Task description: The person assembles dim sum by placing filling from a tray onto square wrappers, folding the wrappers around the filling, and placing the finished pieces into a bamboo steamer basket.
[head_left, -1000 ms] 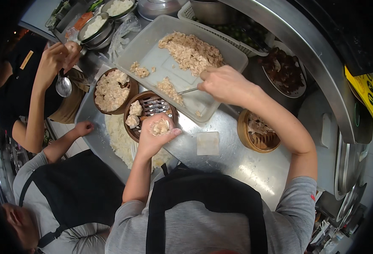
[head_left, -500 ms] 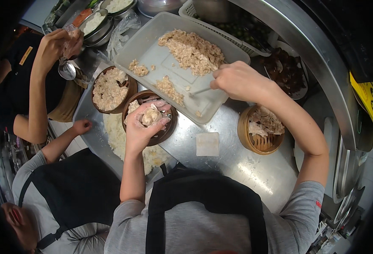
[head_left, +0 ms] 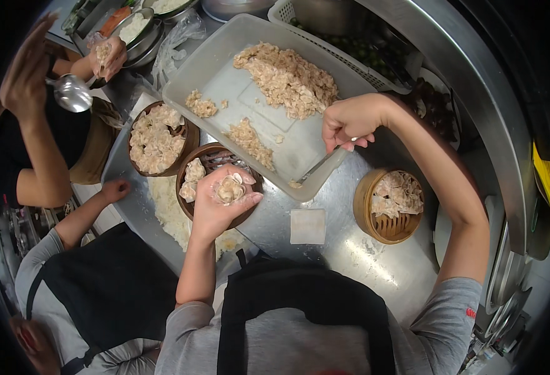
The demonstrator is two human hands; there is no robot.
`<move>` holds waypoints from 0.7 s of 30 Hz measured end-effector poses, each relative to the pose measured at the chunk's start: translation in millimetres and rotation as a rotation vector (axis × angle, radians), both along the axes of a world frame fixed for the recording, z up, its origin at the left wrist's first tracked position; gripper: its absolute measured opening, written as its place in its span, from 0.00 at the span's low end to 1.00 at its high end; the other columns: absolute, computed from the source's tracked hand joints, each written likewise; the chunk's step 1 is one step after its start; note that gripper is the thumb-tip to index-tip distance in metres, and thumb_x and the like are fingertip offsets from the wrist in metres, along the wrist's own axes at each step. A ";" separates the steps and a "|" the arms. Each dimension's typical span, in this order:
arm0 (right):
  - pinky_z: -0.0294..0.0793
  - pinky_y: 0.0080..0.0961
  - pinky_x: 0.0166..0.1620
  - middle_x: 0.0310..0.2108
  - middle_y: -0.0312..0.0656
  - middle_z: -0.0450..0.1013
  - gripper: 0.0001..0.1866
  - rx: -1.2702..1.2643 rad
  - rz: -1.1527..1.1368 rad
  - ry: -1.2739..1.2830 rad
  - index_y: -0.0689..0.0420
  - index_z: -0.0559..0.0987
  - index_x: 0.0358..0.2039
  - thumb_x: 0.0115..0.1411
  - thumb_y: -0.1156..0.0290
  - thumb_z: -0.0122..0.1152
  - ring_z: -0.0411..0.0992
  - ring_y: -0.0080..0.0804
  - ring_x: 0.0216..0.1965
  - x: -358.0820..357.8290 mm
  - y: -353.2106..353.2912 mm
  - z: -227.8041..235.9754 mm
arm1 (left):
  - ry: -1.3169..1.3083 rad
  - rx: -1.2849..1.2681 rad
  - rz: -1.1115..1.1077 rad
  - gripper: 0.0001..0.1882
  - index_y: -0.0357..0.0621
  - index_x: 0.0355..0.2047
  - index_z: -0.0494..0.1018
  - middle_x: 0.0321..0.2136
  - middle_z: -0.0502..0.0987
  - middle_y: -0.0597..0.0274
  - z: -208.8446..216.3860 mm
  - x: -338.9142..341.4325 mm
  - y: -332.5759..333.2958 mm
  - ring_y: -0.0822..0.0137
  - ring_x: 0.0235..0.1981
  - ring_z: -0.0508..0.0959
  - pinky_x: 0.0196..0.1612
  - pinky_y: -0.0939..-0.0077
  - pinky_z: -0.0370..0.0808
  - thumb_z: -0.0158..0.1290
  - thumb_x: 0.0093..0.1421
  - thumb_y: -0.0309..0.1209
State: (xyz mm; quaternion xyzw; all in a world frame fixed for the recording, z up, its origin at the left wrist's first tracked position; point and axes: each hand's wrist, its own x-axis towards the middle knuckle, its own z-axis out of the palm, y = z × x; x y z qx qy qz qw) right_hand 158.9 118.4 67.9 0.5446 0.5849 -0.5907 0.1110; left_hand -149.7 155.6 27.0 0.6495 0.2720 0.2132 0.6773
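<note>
Here, the left grip [head_left: 214, 206] is curled around a dumpling [head_left: 230, 188], which sits in the hollow of the palm between thumb and fingers, its top facing up. Palm and dumpling are above a steamer [head_left: 215, 160], where more dumplings lie just left of the wrist side. The right grip [head_left: 351, 122] pinches the handle of a spatula [head_left: 316, 165] between thumb and fingers, well apart from the dumpling; the blade slants down into the near corner of a pale tub [head_left: 215, 70], beside a scrap of filling. A large heap of filling [head_left: 290, 80] lies toward the tub's far side. On the metal desk [head_left: 343, 256], a square stack of wrappers [head_left: 308, 226] rests between the two forearms. The right sleeve [head_left: 443, 312] bears a small red mark, too small to read; a yellow sheet [head_left: 542, 172] shows at the right edge, partly hidden.
</note>
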 end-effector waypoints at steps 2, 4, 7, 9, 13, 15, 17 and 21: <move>0.67 0.21 0.15 0.20 0.38 0.72 0.18 -0.009 -0.070 0.079 0.63 0.79 0.38 0.48 0.84 0.46 0.69 0.22 0.14 12.3 -7.3 -3.4 | -0.012 -0.021 0.010 0.14 0.39 0.33 0.72 0.24 0.74 0.67 -2.9 1.7 3.0 0.78 0.27 0.73 0.32 0.84 0.70 0.63 0.47 0.17; 0.68 0.16 0.17 0.22 0.36 0.73 0.18 -0.042 -0.173 0.192 0.64 0.79 0.42 0.54 0.83 0.45 0.69 0.17 0.17 23.0 -18.8 0.9 | -0.024 -0.037 0.022 0.14 0.39 0.33 0.72 0.24 0.75 0.67 -2.4 3.6 3.6 0.78 0.27 0.73 0.32 0.84 0.70 0.63 0.47 0.18; 0.68 0.15 0.18 0.23 0.37 0.74 0.17 0.027 -0.293 0.314 0.64 0.79 0.42 0.54 0.83 0.46 0.70 0.18 0.18 33.1 -41.6 5.9 | -0.009 -0.038 0.081 0.14 0.38 0.34 0.73 0.26 0.76 0.66 1.3 6.4 2.6 0.77 0.29 0.75 0.34 0.83 0.72 0.63 0.47 0.18; 0.66 0.15 0.15 0.22 0.38 0.73 0.16 0.063 -0.363 0.300 0.66 0.78 0.42 0.54 0.83 0.48 0.69 0.19 0.16 33.1 -57.2 10.0 | 0.074 -0.190 0.068 0.14 0.37 0.34 0.73 0.28 0.78 0.64 7.2 7.9 3.2 0.77 0.30 0.76 0.33 0.82 0.74 0.63 0.47 0.19; 0.64 0.13 0.17 0.23 0.38 0.73 0.14 0.293 -0.576 0.458 0.64 0.79 0.42 0.57 0.81 0.50 0.68 0.17 0.18 27.3 -94.8 35.6 | 0.145 0.045 0.011 0.12 0.37 0.30 0.74 0.26 0.78 0.64 -1.5 17.8 3.4 0.79 0.28 0.76 0.27 0.83 0.72 0.65 0.46 0.23; 0.62 0.12 0.18 0.22 0.37 0.73 0.13 0.514 -0.663 0.533 0.63 0.79 0.42 0.59 0.80 0.49 0.67 0.15 0.18 15.8 -116.5 45.2 | 0.121 0.032 0.027 0.12 0.38 0.28 0.73 0.24 0.76 0.67 -0.7 26.0 -1.5 0.80 0.26 0.75 0.27 0.84 0.71 0.66 0.46 0.25; 0.61 0.11 0.20 0.23 0.34 0.72 0.14 0.594 -0.703 0.431 0.60 0.79 0.44 0.61 0.80 0.48 0.65 0.13 0.20 -5.4 -135.6 58.8 | -0.041 0.142 0.011 0.13 0.41 0.27 0.71 0.20 0.73 0.71 -4.7 38.4 -9.0 0.81 0.17 0.70 0.19 0.86 0.66 0.66 0.47 0.24; 0.67 0.17 0.31 0.25 0.33 0.69 0.17 0.929 -0.663 0.203 0.60 0.80 0.43 0.55 0.84 0.50 0.67 0.19 0.27 -49.0 -170.6 52.3 | -0.074 -0.015 -0.033 0.13 0.43 0.27 0.70 0.20 0.72 0.71 10.3 48.3 -31.7 0.81 0.18 0.69 0.18 0.86 0.65 0.66 0.46 0.24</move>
